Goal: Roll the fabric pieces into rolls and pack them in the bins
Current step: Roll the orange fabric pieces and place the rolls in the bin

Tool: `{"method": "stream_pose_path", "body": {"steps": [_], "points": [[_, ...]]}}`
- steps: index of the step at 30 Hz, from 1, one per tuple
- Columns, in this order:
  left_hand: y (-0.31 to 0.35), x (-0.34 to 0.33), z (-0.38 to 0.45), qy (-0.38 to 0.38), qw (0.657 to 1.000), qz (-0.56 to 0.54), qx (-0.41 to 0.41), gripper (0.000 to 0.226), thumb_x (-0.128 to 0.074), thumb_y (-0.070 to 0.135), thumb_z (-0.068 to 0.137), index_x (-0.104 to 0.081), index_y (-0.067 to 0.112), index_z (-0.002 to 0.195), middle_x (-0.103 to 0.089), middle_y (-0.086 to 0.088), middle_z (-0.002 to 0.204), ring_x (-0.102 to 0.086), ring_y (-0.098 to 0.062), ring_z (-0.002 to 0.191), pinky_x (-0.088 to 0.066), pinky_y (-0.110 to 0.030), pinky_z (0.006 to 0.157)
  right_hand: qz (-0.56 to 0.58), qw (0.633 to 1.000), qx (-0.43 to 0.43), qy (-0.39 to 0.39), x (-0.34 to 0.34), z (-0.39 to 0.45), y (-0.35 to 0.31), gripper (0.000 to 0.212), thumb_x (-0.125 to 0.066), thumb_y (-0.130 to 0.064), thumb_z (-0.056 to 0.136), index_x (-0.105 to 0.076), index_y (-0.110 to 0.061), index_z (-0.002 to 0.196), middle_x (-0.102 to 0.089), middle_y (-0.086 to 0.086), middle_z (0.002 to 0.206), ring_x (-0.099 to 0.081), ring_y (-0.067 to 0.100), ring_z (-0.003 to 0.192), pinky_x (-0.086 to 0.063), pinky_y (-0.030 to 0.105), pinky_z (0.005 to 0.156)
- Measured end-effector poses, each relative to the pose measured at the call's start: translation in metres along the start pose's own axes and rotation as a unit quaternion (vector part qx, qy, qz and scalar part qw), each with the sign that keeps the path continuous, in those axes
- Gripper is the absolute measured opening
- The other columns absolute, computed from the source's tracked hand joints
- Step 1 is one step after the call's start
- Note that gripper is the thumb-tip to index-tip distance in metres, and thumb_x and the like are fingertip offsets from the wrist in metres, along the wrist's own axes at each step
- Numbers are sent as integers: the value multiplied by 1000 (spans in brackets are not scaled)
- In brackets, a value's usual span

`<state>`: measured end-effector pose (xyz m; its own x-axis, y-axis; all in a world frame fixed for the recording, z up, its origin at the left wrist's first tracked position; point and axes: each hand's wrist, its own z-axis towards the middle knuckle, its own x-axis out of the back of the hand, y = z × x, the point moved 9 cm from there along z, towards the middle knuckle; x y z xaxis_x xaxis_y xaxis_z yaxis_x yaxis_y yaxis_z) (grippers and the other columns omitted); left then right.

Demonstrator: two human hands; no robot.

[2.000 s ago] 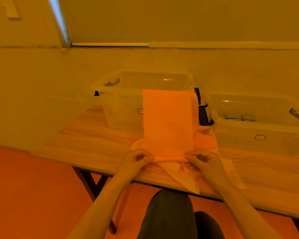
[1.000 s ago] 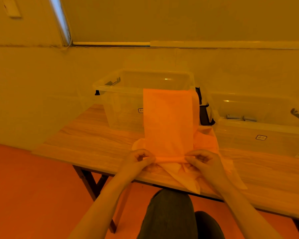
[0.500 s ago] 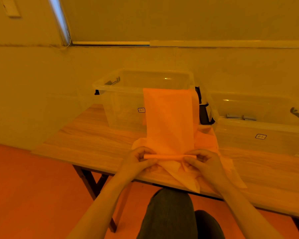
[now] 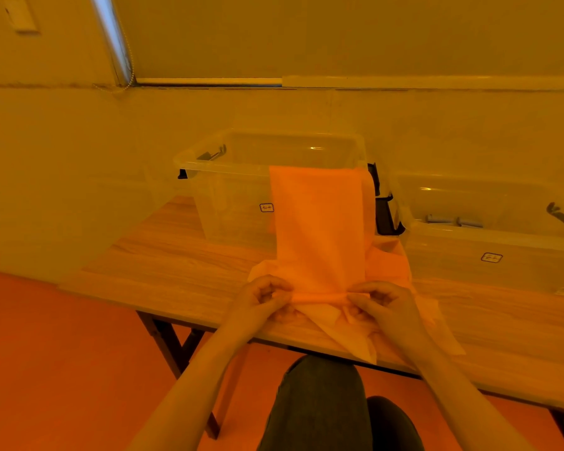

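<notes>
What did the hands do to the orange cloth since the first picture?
The left hand and right hand kept pinching the near edge of the orange fabric and turned it over on itself, so a thin roll has formed between them where the edge lay flat before. The strip's far end still hangs over the clear bin. The second bin and the loose fabric underneath stayed put.

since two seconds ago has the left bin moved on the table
No. The left bin sits at the same spot on the table, its label as far from the table's left corner as before; only a slight camera shift shows.
</notes>
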<state>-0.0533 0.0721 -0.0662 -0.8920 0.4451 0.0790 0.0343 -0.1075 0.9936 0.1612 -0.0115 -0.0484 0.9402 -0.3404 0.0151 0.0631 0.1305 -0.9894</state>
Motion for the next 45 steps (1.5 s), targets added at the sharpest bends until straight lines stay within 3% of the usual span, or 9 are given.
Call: {"method": "stream_pose_path", "body": {"steps": [4, 7, 14, 19, 23, 28, 33, 38, 45], "points": [[4, -1, 0, 3, 999, 35, -10, 12, -57, 5, 91, -65, 13, 91, -68, 3, 68, -62, -8, 56, -50, -20, 52, 4, 1000, 1, -1, 0, 0, 1, 10, -70, -1, 79, -72, -2, 89, -72, 9, 78, -67, 17, 67, -53, 19, 58], [6, -3, -1, 0, 999, 39, -14, 11, -55, 7, 92, -65, 12, 92, -67, 2, 63, -62, -8, 54, -47, -17, 51, -19, 1000, 3, -11, -1, -1, 0, 19, -74, 0, 74, -73, -5, 93, -72, 1, 88, -68, 8, 75, -52, 16, 62], [6, -6, -4, -23, 999, 22, -7, 10, -66, 8, 84, -67, 13, 93, -72, -3, 76, -67, -14, 66, -53, -24, 60, 8, 1000, 2, 3, 1, 1, 1, 11, -71, 0, 76, -71, 0, 87, -71, 11, 73, -67, 19, 65, -53, 20, 57], [0, -1, -1, -7, 998, 59, -3, 7, -66, 19, 86, -70, 22, 81, -72, -6, 76, -65, -15, 67, -53, -31, 67, -4, 1000, 4, -2, 0, -2, 0, 17, -75, 0, 72, -73, -4, 88, -73, 1, 83, -68, 9, 75, -53, 17, 63], [0, -2, -2, -13, 999, 41, -9, 7, -69, 17, 83, -71, 23, 87, -73, -8, 85, -68, -22, 75, -54, -35, 70, -1, 1000, 7, -2, 0, -1, -1, 15, -73, 1, 74, -72, 0, 88, -72, 8, 79, -68, 14, 68, -53, 17, 59], [2, -4, -2, -12, 1000, 12, 1, 11, -63, 6, 86, -67, 15, 92, -71, -5, 81, -69, -13, 67, -53, -22, 58, -1, 1000, 6, 0, 0, -1, 0, 12, -73, 0, 74, -72, -1, 86, -72, 12, 76, -66, 18, 64, -53, 20, 57], [2, -2, -2, -2, 1000, 29, -1, 10, -60, 6, 89, -66, 14, 90, -70, -6, 77, -67, -8, 60, -49, -17, 53, -21, 1000, -3, -5, 0, -1, 3, 24, -77, 1, 69, -73, -4, 92, -72, 1, 91, -68, 11, 82, -55, 20, 66], [1, -2, -3, -15, 999, 27, -10, 15, -74, 29, 71, -73, 32, 86, -72, -8, 91, -69, -27, 82, -54, -36, 70, -15, 1000, 7, 1, 1, -1, -2, 16, -75, -2, 73, -72, -1, 89, -72, 9, 81, -68, 18, 69, -54, 19, 60], [0, -4, -2, -15, 999, 38, 4, 6, -66, 13, 85, -69, 18, 88, -72, -2, 72, -64, -7, 61, -48, -24, 59, -42, 999, -7, -10, 0, -3, 2, 22, -78, -3, 70, -74, -8, 91, -72, -1, 92, -68, 9, 84, -56, 22, 69]]}}
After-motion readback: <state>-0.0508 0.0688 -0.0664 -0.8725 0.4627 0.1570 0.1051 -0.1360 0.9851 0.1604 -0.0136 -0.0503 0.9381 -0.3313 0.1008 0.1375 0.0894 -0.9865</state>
